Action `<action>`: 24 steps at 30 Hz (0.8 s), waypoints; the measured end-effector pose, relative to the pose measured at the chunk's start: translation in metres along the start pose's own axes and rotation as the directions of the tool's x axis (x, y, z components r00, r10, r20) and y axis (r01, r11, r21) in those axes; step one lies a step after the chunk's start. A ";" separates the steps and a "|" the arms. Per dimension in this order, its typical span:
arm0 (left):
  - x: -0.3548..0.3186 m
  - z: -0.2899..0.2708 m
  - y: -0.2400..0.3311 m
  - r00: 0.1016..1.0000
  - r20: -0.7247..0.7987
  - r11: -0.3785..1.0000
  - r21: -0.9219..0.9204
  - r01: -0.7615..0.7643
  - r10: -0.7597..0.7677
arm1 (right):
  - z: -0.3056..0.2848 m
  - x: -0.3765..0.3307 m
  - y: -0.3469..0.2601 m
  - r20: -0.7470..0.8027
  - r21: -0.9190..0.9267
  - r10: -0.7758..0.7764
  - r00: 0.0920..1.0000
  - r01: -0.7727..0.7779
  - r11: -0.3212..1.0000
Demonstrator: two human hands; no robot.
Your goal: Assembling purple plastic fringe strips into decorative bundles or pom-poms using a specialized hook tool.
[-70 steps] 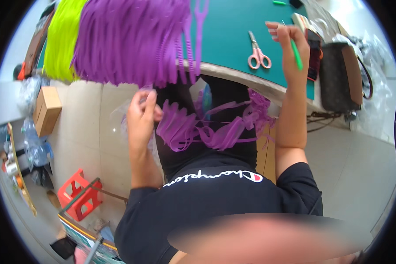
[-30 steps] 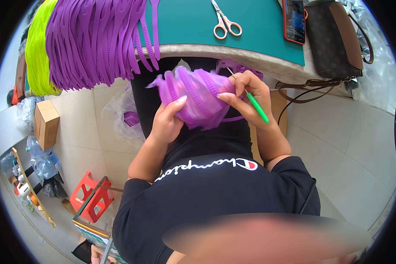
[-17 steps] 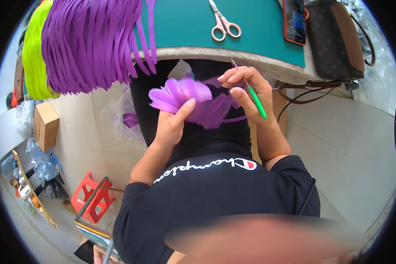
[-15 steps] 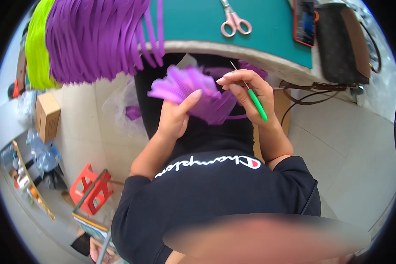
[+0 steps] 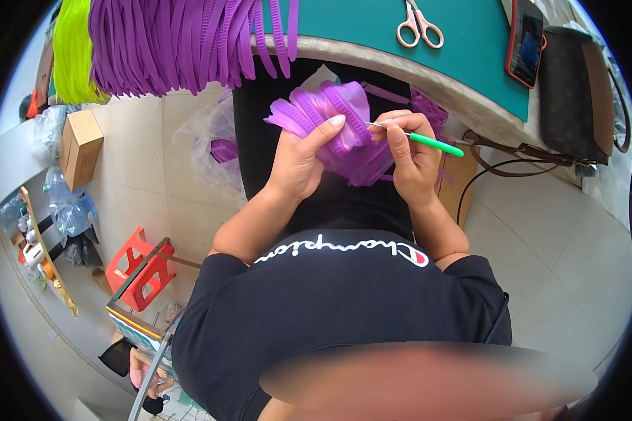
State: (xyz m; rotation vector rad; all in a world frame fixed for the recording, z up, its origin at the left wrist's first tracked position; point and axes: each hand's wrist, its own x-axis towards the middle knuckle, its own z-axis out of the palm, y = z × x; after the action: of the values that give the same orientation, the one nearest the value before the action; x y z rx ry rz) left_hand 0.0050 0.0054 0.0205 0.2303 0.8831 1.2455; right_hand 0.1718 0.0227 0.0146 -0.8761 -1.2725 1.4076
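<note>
A bundle of purple ridged plastic strips [image 5: 344, 105] lies gathered in my left hand [image 5: 300, 154], the thumb pressed over the folded layers. My right hand [image 5: 416, 158] grips a slim hook tool with a green handle [image 5: 435, 144]. Its thin metal shaft points left and reaches the right side of the bundle; the very tip is hard to make out among the strips. The loose lower part of the bundle hangs between both hands, above my dark-clothed lap.
Purple strips [image 5: 182, 42] and lime-green strips [image 5: 72, 56] hang over the table's left edge. On the green tabletop [image 5: 344, 21] lie pink-handled scissors [image 5: 420, 31], a phone [image 5: 525, 42] and a brown bag [image 5: 572, 95]. A red stool [image 5: 142, 270] and a cardboard box [image 5: 81, 149] stand at left.
My right hand has turned the green-handled tool from steeply upright to nearly level, bringing its metal end against the bundle. The strips in my left hand now fan out less. The whole view has shifted slightly.
</note>
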 end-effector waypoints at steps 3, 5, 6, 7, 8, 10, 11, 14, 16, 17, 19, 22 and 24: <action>0.001 -0.004 -0.005 1.000 -0.004 1.000 0.018 0.009 -0.009 | -0.002 -0.002 0.003 0.011 -0.021 0.019 1.000 -0.019 1.000; 0.001 -0.005 -0.007 1.000 0.006 1.000 0.026 -0.013 0.013 | -0.003 -0.002 0.006 0.010 -0.025 0.018 1.000 -0.017 1.000; 0.000 -0.006 -0.008 1.000 0.006 1.000 0.026 -0.012 0.012 | -0.004 -0.002 0.006 0.009 -0.029 0.016 1.000 -0.015 0.999; 0.001 -0.007 -0.008 1.000 0.009 1.000 0.016 -0.017 0.017 | -0.003 -0.003 0.006 0.007 -0.029 0.017 1.000 -0.017 0.999; 0.001 -0.007 -0.008 1.000 0.014 1.000 0.006 -0.022 0.022 | -0.002 -0.002 0.006 0.008 -0.013 0.018 1.000 -0.018 1.000; 0.001 -0.007 -0.008 1.000 0.016 1.000 -0.003 -0.022 0.022 | -0.002 -0.003 0.005 0.005 0.003 0.021 1.000 -0.021 1.000; 0.001 -0.007 -0.008 1.000 0.017 1.000 -0.013 -0.026 0.026 | -0.002 -0.003 0.006 0.011 0.003 0.026 1.000 -0.026 1.000; 0.001 -0.006 -0.008 0.999 0.028 0.999 0.011 -0.037 0.036 | -0.004 -0.005 0.009 0.016 -0.053 0.009 1.000 -0.008 0.999; 0.002 -0.005 -0.009 0.998 0.029 0.998 0.018 -0.058 0.058 | -0.006 -0.004 0.010 0.016 -0.111 -0.015 1.000 0.016 0.994; 0.003 -0.005 -0.010 0.996 0.024 0.996 0.024 -0.082 0.081 | -0.007 -0.002 0.010 0.042 -0.233 -0.077 0.996 0.085 0.969; 0.003 -0.003 -0.012 0.992 0.018 0.990 0.054 -0.129 0.129 | -0.007 0.002 0.008 0.072 -0.351 -0.137 0.988 0.154 0.923; 0.002 -0.002 -0.017 0.979 0.002 0.971 0.122 -0.204 0.205 | -0.006 0.008 0.001 0.174 -0.620 -0.308 0.935 0.347 0.704; 0.003 -0.007 -0.019 0.971 0.057 0.951 0.194 -0.240 0.233 | -0.020 0.013 0.003 0.118 -0.620 -0.401 0.908 0.383 0.685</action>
State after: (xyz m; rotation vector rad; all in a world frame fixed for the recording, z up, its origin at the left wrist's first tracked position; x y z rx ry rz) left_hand 0.0135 -0.0010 0.0033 0.5299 0.9730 1.3697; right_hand 0.1874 0.0403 0.0095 -0.9700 -1.8340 0.6033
